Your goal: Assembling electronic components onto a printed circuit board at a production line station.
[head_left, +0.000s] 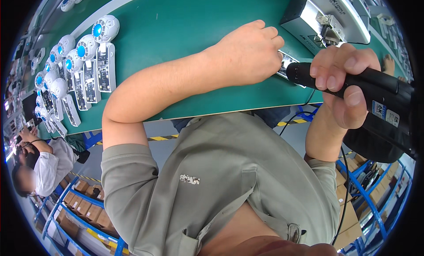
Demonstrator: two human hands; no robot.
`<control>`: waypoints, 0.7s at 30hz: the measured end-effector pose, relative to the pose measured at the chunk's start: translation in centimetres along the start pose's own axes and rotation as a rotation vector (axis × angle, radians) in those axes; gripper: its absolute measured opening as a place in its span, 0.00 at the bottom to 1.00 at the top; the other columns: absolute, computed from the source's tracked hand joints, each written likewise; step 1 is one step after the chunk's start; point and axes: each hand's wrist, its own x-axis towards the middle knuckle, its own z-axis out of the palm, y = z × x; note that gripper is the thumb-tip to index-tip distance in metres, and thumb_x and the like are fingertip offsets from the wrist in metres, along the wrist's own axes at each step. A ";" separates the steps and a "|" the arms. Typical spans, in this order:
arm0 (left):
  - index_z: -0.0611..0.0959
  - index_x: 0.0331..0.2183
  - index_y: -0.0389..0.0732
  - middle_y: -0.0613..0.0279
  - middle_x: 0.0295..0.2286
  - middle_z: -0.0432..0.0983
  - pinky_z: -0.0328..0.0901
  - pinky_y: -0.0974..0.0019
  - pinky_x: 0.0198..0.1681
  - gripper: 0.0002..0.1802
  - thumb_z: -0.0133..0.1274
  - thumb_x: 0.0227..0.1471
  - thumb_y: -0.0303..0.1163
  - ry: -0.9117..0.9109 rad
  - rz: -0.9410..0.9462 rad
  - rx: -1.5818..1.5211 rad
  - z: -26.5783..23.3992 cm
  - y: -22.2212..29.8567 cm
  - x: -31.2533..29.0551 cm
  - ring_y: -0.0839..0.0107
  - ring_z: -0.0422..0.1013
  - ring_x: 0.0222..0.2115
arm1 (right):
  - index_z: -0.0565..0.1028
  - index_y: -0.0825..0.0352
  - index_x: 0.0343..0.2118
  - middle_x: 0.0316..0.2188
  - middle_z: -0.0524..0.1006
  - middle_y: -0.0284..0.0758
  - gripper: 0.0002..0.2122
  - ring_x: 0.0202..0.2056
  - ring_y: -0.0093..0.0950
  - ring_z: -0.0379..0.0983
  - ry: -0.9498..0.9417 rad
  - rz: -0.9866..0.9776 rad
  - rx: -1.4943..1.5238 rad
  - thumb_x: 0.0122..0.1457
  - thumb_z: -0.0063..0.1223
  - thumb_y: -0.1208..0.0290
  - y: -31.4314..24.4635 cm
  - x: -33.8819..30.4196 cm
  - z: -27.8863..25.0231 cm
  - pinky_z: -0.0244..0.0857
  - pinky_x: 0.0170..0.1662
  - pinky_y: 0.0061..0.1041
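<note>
My right hand (344, 86) is wrapped round a black electric screwdriver (384, 90). The tool's nose points left, toward a slim white casing with a circuit board (288, 64) on the bench. My left hand (251, 53) reaches across the bench with its fingers curled down at that casing's left end and seems to grip it. The rest of the casing lies hidden behind my left hand and the screwdriver. The screwdriver's bit cannot be made out.
A silver-and-black box-shaped screw feeder (329, 28) stands at the back right of the green bench (176, 26). Several white handheld fans (105, 57) with blue centres and exposed circuit boards lie at the left. A cable (343, 185) hangs at the right. A co-worker (53, 165) sits far left.
</note>
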 end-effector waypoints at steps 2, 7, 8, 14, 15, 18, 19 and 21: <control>0.83 0.33 0.44 0.63 0.30 0.69 0.61 0.66 0.41 0.13 0.59 0.44 0.39 0.019 0.000 0.016 -0.1 -0.1 0.1 0.66 0.66 0.34 | 0.69 0.65 0.48 0.28 0.72 0.29 0.18 0.28 0.23 0.69 0.035 0.012 0.030 0.57 0.49 0.62 -1.4 0.0 -0.5 0.64 0.37 0.26; 0.82 0.34 0.43 0.63 0.31 0.69 0.60 0.66 0.41 0.13 0.60 0.45 0.38 0.035 0.009 0.010 0.1 0.2 -0.3 0.66 0.66 0.34 | 0.71 0.72 0.45 0.27 0.73 0.34 0.15 0.25 0.27 0.69 0.214 -0.217 -0.009 0.60 0.42 0.67 -5.3 1.3 -3.9 0.67 0.33 0.29; 0.82 0.34 0.43 0.63 0.31 0.69 0.60 0.66 0.41 0.13 0.60 0.45 0.38 0.038 0.013 0.006 0.1 0.2 -0.2 0.66 0.66 0.34 | 0.71 0.71 0.45 0.27 0.73 0.35 0.15 0.26 0.27 0.69 0.187 -0.219 -0.054 0.61 0.41 0.67 -5.3 1.5 -4.7 0.67 0.34 0.30; 0.81 0.34 0.42 0.62 0.32 0.70 0.61 0.66 0.41 0.14 0.60 0.45 0.37 0.027 0.004 -0.007 0.0 0.2 -0.2 0.66 0.66 0.34 | 0.71 0.71 0.46 0.28 0.73 0.35 0.15 0.27 0.28 0.69 0.080 -0.207 -0.207 0.62 0.38 0.68 -4.1 2.3 -6.7 0.66 0.37 0.32; 0.81 0.35 0.42 0.62 0.32 0.70 0.61 0.66 0.41 0.14 0.60 0.45 0.37 0.029 0.006 -0.012 0.0 0.2 -0.2 0.66 0.66 0.35 | 0.71 0.70 0.46 0.28 0.73 0.35 0.15 0.27 0.28 0.69 0.065 -0.198 -0.232 0.62 0.37 0.68 -3.9 2.3 -6.6 0.65 0.37 0.32; 0.81 0.35 0.42 0.62 0.32 0.70 0.61 0.66 0.41 0.14 0.60 0.45 0.37 0.027 0.011 -0.018 0.0 0.2 -0.1 0.66 0.66 0.35 | 0.70 0.70 0.47 0.28 0.72 0.35 0.15 0.28 0.28 0.69 0.044 -0.170 -0.213 0.62 0.37 0.69 -3.8 2.3 -6.2 0.65 0.37 0.31; 0.81 0.35 0.42 0.62 0.32 0.70 0.61 0.66 0.41 0.14 0.60 0.45 0.37 0.026 0.010 -0.016 0.0 0.2 -0.2 0.66 0.66 0.34 | 0.70 0.70 0.47 0.28 0.72 0.35 0.16 0.27 0.28 0.69 0.032 -0.153 -0.167 0.61 0.37 0.69 -3.8 2.4 -5.9 0.65 0.37 0.31; 0.81 0.35 0.42 0.62 0.32 0.70 0.61 0.66 0.41 0.14 0.59 0.45 0.37 0.023 0.008 -0.014 0.1 0.2 -0.2 0.66 0.66 0.34 | 0.69 0.70 0.48 0.28 0.72 0.35 0.16 0.27 0.28 0.69 0.010 -0.117 -0.075 0.61 0.38 0.68 -4.0 2.2 -5.5 0.66 0.36 0.30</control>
